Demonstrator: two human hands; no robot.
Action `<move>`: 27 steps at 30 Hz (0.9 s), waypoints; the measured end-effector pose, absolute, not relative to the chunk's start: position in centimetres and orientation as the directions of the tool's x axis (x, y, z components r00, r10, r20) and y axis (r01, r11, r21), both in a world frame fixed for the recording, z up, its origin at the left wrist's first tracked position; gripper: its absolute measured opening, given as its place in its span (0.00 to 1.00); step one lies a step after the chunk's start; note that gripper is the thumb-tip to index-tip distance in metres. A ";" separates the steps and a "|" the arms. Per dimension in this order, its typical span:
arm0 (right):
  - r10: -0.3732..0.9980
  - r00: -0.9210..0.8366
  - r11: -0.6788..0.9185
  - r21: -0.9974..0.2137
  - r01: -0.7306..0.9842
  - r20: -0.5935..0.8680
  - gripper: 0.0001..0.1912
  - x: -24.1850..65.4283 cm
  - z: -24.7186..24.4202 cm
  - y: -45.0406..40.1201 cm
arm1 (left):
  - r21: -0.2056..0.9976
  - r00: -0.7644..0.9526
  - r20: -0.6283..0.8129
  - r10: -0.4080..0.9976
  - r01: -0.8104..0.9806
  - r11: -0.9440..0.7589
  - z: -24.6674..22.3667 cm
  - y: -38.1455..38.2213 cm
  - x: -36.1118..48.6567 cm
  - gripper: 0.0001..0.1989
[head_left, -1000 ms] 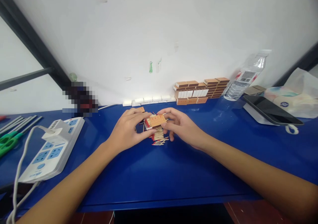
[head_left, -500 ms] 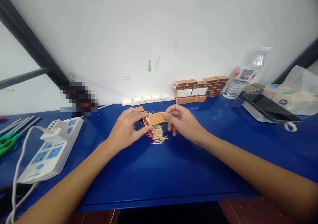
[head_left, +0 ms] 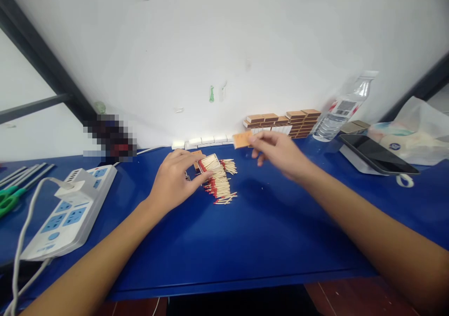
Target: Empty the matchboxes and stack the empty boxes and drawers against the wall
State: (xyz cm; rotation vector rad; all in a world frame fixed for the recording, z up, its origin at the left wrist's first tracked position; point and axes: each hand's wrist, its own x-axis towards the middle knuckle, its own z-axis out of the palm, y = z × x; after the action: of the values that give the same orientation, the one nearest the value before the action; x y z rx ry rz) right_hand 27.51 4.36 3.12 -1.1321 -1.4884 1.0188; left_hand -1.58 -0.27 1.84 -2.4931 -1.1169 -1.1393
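**Orange printed cardboard sleeve [head_left: 242, 140] drawn clear of the pale-edged rectangular match tray [head_left: 218, 161]**

The sleeve is now apart from the tray, held in the air to its far right, leaving the red-tipped pale wooden matches in the tray uncovered. That appears to make the tray's contents freely reachable.

The left hand [head_left: 175, 178] has its thumb and fingers spread about as wide as the tray, gripping it above the glossy blue surface [head_left: 224, 241]; whether the tray also rests on something cannot be told. The right hand [head_left: 280, 153] pinches the sleeve's right end, thumb and forefinger closed, the other fingers loosely curled.

Half a second earlier, the sleeve covered much of the tray and both hands met at it. Now the right hand is farther right, and a small match cluster [head_left: 229, 166] shows to the right of the tray. The larger loose match pile [head_left: 220, 185] lies on its near side, looking much the same.
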 end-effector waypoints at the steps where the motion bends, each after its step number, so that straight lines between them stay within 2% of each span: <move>1: 0.973 -0.037 0.229 -0.958 0.173 0.226 0.14 28.9 3.9 5.3 | 0.133 0.418 0.711 0.565 0.709 -0.692 1.8 -0.2 -1.6 0.18; 4: 0.895 0.330 0.212 -0.938 0.275 0.299 0.10 34.0 6.2 8.5 | 0.128 0.414 0.712 0.567 0.717 -0.685 1.7 -0.1 -1.6 0.18; 6: 0.849 0.435 0.174 -0.936 0.305 0.300 0.10 37.2 7.4 10.4 | 0.124 0.422 0.712 0.561 0.711 -0.692 1.5 -0.2 -1.6 0.18; 10: 0.868 0.444 0.075 -0.942 0.326 0.223 0.10 40.8 7.7 13.0 | 0.093 0.448 0.707 0.548 0.709 -0.699 1.2 -0.3 -1.7 0.18; 14: 0.896 0.390 0.043 -0.917 0.398 0.211 0.07 41.4 6.0 14.6 | 0.072 0.451 0.700 0.553 0.727 -0.683 0.9 -0.2 -1.9 0.18; 18: 0.853 0.417 0.027 -0.825 0.565 0.314 0.09 41.9 3.8 15.6 | 0.063 0.434 0.716 0.547 0.740 -0.669 0.8 -0.2 -1.9 0.16; 22: 0.802 0.394 0.048 -0.705 0.707 0.450 0.11 42.0 3.4 15.5 | 0.068 0.447 0.700 0.558 0.735 -0.674 0.7 -0.2 -1.9 0.19; 27: 0.768 0.322 0.147 -0.642 0.752 0.553 0.20 37.4 5.3 11.9 | 0.030 0.520 0.671 0.528 0.693 -0.721 0.7 -0.1 -1.8 0.23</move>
State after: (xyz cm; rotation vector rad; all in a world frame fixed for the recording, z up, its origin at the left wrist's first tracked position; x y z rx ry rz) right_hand 37.44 11.86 5.30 -1.5897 -1.4179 0.0201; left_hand -1.81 -0.06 0.66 -2.5212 -1.0323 -0.9896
